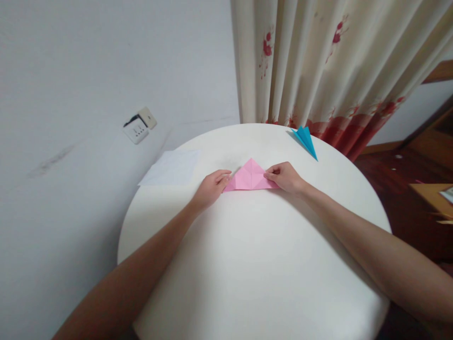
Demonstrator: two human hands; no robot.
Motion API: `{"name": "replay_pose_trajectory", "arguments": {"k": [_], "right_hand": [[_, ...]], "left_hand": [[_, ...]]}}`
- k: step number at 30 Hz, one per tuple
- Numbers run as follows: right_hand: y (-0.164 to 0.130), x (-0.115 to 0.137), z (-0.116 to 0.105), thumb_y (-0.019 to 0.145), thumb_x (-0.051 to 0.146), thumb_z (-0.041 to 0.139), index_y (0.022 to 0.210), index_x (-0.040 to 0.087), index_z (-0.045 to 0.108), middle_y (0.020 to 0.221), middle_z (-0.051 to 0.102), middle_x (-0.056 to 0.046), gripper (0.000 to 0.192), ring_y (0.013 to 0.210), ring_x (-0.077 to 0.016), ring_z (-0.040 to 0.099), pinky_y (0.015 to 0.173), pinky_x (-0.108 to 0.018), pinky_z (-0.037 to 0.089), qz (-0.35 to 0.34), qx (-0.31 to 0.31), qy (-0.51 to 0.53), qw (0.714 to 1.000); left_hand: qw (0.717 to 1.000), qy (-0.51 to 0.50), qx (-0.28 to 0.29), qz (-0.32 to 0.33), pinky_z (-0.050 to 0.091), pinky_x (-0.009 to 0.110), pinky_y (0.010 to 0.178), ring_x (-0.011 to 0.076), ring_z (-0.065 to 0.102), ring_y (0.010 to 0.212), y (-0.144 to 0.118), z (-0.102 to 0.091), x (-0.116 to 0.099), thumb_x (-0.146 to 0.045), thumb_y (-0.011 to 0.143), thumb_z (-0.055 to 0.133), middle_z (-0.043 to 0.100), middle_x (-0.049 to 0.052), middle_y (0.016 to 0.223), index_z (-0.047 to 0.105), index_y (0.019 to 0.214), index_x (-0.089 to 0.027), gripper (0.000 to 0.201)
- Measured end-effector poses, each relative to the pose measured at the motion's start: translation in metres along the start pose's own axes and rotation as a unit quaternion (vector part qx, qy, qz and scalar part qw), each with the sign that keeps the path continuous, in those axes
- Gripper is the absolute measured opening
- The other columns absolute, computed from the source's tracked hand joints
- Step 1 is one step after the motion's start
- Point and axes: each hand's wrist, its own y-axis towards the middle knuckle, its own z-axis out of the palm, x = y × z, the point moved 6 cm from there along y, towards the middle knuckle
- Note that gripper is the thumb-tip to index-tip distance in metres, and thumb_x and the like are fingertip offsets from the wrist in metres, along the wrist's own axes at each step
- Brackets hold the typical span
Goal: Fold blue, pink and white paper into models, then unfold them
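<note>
A pink sheet of folded paper [250, 175] lies on the round white table [255, 264], its peak pointing away from me and creases running across it. My left hand [211, 188] is at its left corner, with thumb and fingers closed on the edge. At the right side, my right hand [285, 176] pinches the paper between thumb and curled fingers. Parts of both lower corners are hidden by the fingers.
A blue paper plane [306, 140] rests near the table's far right edge. White sheets [171, 167] lie at the left edge by the wall, below a socket [136, 131]. Behind the table hangs a floral curtain [300, 61].
</note>
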Motion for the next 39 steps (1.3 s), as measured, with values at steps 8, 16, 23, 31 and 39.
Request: {"name": "replay_pose_trajectory", "arguments": {"k": [8,16,23,31,39], "right_hand": [[-0.007,0.006,0.019,0.072,0.039,0.07,0.085,0.01,0.074,0.068,0.065,-0.004,0.032,0.057,-0.0112,0.05,0.052,-0.025,0.038,-0.034,0.054,0.072,0.995],[-0.005,0.003,0.02,0.074,0.037,0.069,0.089,0.011,0.073,0.071,0.067,-0.005,0.031,0.059,-0.0122,0.053,0.053,-0.024,0.041,-0.036,0.051,0.088,0.994],[-0.009,0.008,0.023,0.072,0.043,0.072,0.082,0.011,0.072,0.07,0.068,-0.005,0.033,0.059,-0.0118,0.053,0.054,-0.025,0.042,-0.046,0.053,0.085,0.994],[-0.012,0.01,0.028,0.073,0.042,0.072,0.08,0.012,0.072,0.068,0.065,-0.004,0.031,0.059,-0.0114,0.052,0.054,-0.025,0.04,-0.058,0.08,0.085,0.991],[-0.014,0.012,0.028,0.072,0.046,0.074,0.085,0.011,0.072,0.069,0.065,-0.003,0.037,0.059,-0.0113,0.051,0.052,-0.024,0.039,-0.055,0.09,0.088,0.991]], "left_hand": [[0.999,-0.015,0.031,-0.006,0.046,0.023,0.065,0.0155,0.064,0.074,-0.005,0.012,-0.002,-0.041,0.078,0.069,0.067,0.004,0.085,0.056,0.13,-0.013,0.06],[1.0,-0.015,0.013,-0.013,0.04,0.021,0.055,0.0131,0.06,0.063,-0.005,0.007,-0.002,-0.043,0.077,0.069,0.068,0.002,0.078,0.062,0.123,-0.017,0.053],[0.995,-0.059,0.026,-0.07,0.041,0.022,0.049,0.0142,0.061,0.057,-0.006,0.01,0.005,-0.045,0.077,0.071,0.074,0.005,0.081,0.064,0.122,-0.019,0.052],[0.991,-0.079,0.029,-0.104,0.045,0.024,0.054,0.0172,0.065,0.065,-0.008,0.014,0.012,-0.05,0.075,0.073,0.076,0.006,0.085,0.074,0.086,-0.016,0.036],[0.996,-0.051,0.008,-0.067,0.044,0.023,0.055,0.017,0.065,0.067,-0.006,0.012,0.006,-0.049,0.079,0.068,0.075,0.003,0.082,0.074,0.084,-0.016,0.034]]}}
